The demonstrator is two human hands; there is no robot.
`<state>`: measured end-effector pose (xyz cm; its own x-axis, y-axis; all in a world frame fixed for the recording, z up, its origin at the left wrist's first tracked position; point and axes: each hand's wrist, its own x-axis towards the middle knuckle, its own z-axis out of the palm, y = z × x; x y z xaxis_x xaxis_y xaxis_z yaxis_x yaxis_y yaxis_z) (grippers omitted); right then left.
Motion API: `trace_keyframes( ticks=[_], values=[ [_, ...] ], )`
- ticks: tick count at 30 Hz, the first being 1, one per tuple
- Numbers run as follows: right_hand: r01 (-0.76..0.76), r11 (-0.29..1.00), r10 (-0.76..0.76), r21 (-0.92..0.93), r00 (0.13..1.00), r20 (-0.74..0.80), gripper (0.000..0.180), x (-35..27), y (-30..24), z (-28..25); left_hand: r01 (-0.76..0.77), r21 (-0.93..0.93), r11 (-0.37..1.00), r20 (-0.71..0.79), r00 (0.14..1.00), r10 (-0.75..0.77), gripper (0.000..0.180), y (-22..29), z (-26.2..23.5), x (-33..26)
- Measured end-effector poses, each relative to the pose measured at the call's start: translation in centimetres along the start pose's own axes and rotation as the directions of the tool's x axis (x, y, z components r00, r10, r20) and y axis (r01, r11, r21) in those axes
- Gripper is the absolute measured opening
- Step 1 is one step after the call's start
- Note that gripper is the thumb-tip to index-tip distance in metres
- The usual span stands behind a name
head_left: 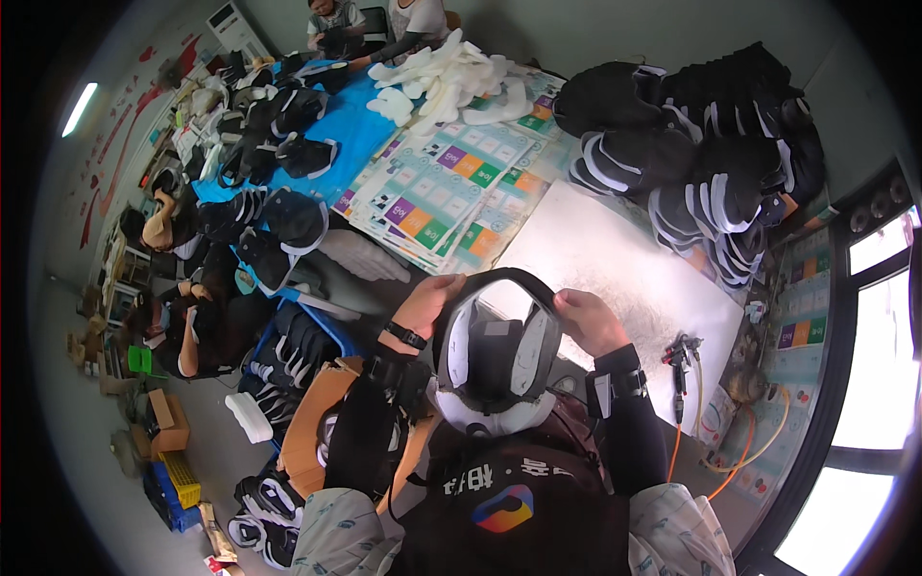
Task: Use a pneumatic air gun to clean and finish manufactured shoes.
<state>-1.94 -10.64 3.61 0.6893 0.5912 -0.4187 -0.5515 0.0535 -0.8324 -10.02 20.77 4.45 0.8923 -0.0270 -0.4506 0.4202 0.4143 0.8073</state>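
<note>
You are holding a black and white shoe upper up in front of your chest, just near the white sheet on the table. Your left hand is gripping its left edge. Your right hand is pinching its right edge. A spray gun is hanging just right of the sheet. Black shoe uppers are piled behind it.

I see long work table running away from me; white sheet lies on near part; colourful printed sheets spread over middle; blue cloth covers far left stretch; pile of white insoles sits at far end; black shoe uppers stacked high along right side; more black uppers on blue cloth; spray gun by near right edge.
</note>
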Motion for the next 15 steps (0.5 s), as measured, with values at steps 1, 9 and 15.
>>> trace_keyframes(
  ticks=[1,9,15],
  values=[
    [-0.042,0.995,0.034,0.092,0.996,0.085,0.020,-0.1,-0.5,0.2,0.001,0.004,1.000,0.005,1.000,-0.001,0.026,0.1,0.0,0.3],
    [0.386,0.809,-0.451,-0.444,0.891,-0.049,0.038,-1.0,-0.9,1.1,0.110,0.010,0.994,0.033,0.993,-0.110,0.031,-0.5,-0.1,4.2],
    [0.118,0.386,-0.618,-0.915,0.770,-0.162,0.017,1.4,-0.3,-3.0,-0.093,0.135,0.987,0.241,0.969,0.058,0.042,1.6,4.6,7.8]
  ],
)
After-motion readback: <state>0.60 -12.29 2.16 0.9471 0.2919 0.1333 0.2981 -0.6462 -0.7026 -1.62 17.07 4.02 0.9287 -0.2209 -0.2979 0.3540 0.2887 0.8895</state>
